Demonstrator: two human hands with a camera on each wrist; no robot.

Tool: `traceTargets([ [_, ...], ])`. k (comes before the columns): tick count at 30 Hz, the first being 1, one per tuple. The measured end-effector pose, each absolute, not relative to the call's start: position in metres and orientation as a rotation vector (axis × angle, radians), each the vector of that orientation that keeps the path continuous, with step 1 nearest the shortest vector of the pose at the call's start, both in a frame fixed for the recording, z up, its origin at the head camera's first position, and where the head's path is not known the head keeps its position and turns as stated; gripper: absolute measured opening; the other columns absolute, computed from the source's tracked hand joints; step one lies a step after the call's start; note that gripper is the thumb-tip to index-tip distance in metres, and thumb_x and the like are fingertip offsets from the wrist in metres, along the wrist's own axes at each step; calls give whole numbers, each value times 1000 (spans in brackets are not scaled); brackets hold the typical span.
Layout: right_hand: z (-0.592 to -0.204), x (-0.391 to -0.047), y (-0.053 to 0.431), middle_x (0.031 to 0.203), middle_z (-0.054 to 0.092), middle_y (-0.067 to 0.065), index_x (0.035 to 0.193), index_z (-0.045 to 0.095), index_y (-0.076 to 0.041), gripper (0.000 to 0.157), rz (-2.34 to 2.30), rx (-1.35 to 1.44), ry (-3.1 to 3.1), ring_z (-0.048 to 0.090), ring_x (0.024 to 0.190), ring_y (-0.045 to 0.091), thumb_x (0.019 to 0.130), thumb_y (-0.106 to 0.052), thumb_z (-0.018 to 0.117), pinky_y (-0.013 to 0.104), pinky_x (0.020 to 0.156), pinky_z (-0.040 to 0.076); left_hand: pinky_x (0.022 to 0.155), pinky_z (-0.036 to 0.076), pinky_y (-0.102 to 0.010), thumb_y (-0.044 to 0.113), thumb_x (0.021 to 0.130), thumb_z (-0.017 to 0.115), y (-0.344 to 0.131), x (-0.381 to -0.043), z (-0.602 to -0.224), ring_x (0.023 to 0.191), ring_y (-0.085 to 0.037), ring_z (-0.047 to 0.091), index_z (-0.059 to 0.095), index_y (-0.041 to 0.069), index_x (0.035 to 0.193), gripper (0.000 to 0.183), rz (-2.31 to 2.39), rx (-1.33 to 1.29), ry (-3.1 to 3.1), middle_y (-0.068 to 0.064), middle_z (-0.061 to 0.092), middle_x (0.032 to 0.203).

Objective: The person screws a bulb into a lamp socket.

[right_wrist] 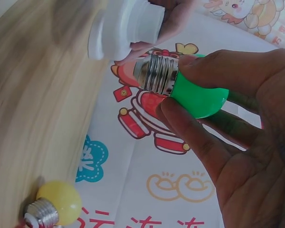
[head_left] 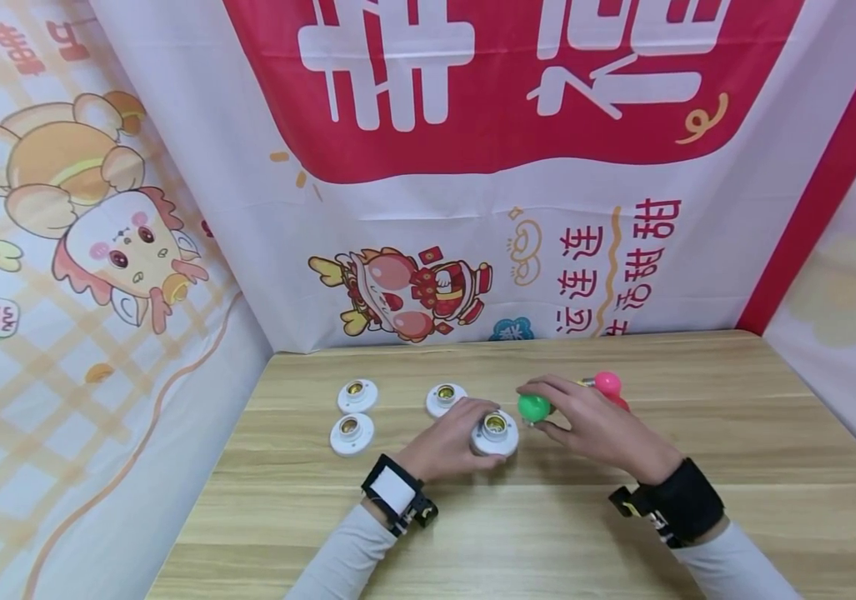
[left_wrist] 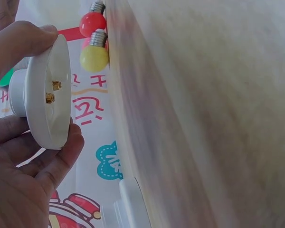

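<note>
In the head view my left hand (head_left: 446, 446) grips a round white lamp socket (head_left: 503, 443) by its rim, its brass-lined opening facing up. The left wrist view shows the socket's hollow underside with two brass screws (left_wrist: 56, 85), thumb on one edge and fingers on the other. My right hand (head_left: 588, 421) holds a green light bulb (head_left: 533, 407) just right of the socket. Seen from the right wrist, thumb and fingers pinch the bulb's globe (right_wrist: 202, 97), and its bare metal screw base (right_wrist: 160, 73) points toward the white socket, apart from it.
Two white sockets, one at the back (head_left: 357, 396) and one nearer (head_left: 351, 435), lie on the wooden table (head_left: 548, 525) at left. Another socket (head_left: 444, 400) sits behind my left hand. Beyond my right hand lie a pink bulb (head_left: 608, 382), a red bulb (left_wrist: 92, 23) and a yellow bulb (left_wrist: 94, 58).
</note>
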State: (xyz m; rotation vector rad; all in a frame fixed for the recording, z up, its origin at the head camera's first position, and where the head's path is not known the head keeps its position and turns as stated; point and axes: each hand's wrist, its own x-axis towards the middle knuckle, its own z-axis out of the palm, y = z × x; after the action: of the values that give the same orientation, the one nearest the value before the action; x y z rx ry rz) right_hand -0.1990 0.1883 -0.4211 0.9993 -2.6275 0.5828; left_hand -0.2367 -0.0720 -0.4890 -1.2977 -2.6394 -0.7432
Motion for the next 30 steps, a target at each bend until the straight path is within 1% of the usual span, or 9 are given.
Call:
traceTargets([
  [4, -417, -198, 185, 130, 57, -2, 132, 56, -21, 58, 587, 1015, -2624, 55, 114, 12, 79, -28, 79, 36, 92, 53, 105, 41, -29, 49, 78, 74, -70, -236, -490, 122, -11, 44, 48, 8, 137, 76, -757, -1311, -2645, -2, 52, 135],
  [11, -414, -197, 181, 129, 58, -4, 133, 55, -23, 59, 581, 1053, -2622, 55, 113, 9, 79, -26, 79, 31, 90, 54, 103, 42, -27, 51, 79, 72, -68, -235, -496, 122, -9, 43, 45, 14, 138, 75, -754, -1322, -2664, 1, 51, 135],
  [17, -414, -195, 177, 129, 58, -1, 132, 56, -20, 58, 582, 1062, -2604, 55, 115, 12, 79, -24, 79, 34, 90, 54, 101, 43, -26, 50, 79, 73, -65, -234, -497, 122, -8, 43, 43, 17, 141, 76, -764, -1332, -2664, 3, 50, 135],
  [21, -415, -194, 174, 129, 57, -3, 132, 56, -21, 57, 590, 1078, -2599, 53, 117, 12, 79, -22, 79, 34, 92, 53, 100, 44, -25, 50, 80, 72, -62, -234, -496, 119, -8, 44, 41, 18, 142, 77, -775, -1372, -2639, 4, 51, 134],
  [25, -416, -193, 172, 129, 56, -5, 132, 56, -23, 57, 604, 1102, -2605, 52, 118, 10, 79, -21, 79, 33, 94, 52, 101, 43, -25, 51, 80, 71, -57, -233, -494, 118, -7, 45, 39, 19, 143, 78, -759, -1405, -2623, 5, 52, 132],
  [30, -417, -193, 170, 130, 56, -6, 132, 56, -22, 58, 615, 1113, -2617, 52, 118, 9, 79, -20, 80, 33, 95, 51, 104, 40, -26, 51, 81, 71, -55, -232, -494, 123, -8, 43, 35, 19, 146, 81, -768, -1418, -2632, 4, 50, 135],
])
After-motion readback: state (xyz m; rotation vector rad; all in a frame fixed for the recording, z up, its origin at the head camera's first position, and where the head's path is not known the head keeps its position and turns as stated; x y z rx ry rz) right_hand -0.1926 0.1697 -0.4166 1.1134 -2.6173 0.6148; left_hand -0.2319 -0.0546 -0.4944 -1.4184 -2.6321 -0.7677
